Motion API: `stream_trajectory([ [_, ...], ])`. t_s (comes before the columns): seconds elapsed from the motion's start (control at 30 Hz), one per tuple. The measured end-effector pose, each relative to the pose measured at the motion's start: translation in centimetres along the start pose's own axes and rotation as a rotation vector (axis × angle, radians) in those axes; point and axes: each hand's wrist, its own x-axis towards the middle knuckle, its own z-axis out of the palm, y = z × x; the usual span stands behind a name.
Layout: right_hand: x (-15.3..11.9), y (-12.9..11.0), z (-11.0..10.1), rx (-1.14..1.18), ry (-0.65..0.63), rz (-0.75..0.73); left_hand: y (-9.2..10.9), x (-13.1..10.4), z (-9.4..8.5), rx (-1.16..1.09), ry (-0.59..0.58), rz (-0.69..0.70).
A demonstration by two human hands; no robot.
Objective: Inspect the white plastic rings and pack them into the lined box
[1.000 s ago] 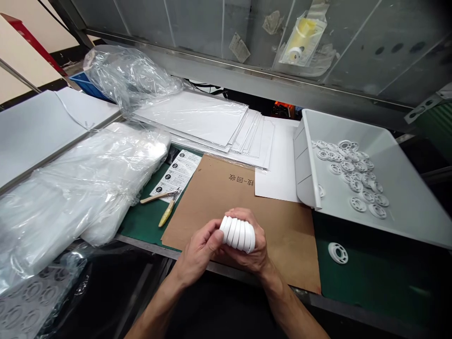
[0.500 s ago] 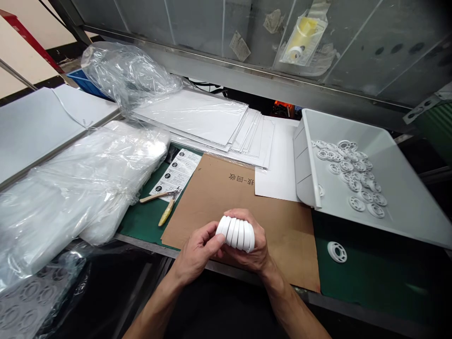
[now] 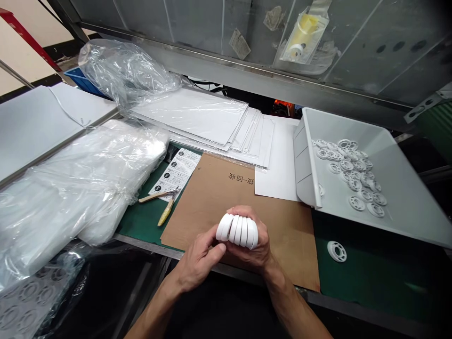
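Observation:
A row of several white plastic rings [image 3: 242,231] is held on edge, face to face, above the front of the brown cardboard sheet [image 3: 282,235]. My right hand [image 3: 260,252] wraps round the row from its right side, fingers behind and thumb side below. At the row's left end is my left hand [image 3: 197,259], closed against the end rings; its thumb lies just under them and its other fingertips are partly hidden. A narrow gap shows between the left end rings and the others. One loose white ring [image 3: 336,252] lies on the green mat [image 3: 370,278] to the right.
A grey bin [image 3: 413,188] with several similar rings stands at right. Yellow-handled nippers [image 3: 165,212] lie by a printed label sheet [image 3: 176,172]. White sheets [image 3: 197,115] are stacked behind, and clear plastic bags [image 3: 88,179] fill the left side.
The rings have fanned apart at the left end, opening a gap. My left thumb has slid off the front of the end ring to below it.

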Motion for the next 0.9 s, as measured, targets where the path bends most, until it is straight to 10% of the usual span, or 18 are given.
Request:
stream_trajectory([
  [0.3,0.6,-0.3,0.7,-0.092,-0.041,-0.187,1.0,1.4,-0.4,-0.081,0.072,-0.061],
  [0.57,-0.7,0.7,1.3,-0.015,-0.005,0.049,0.8,1.0,0.4,-0.089,0.118,-0.002],
  [0.9,-0.7,1.1,1.5,-0.098,0.018,-0.042,0.8,1.6,1.8,-0.372,0.208,-0.021],
])
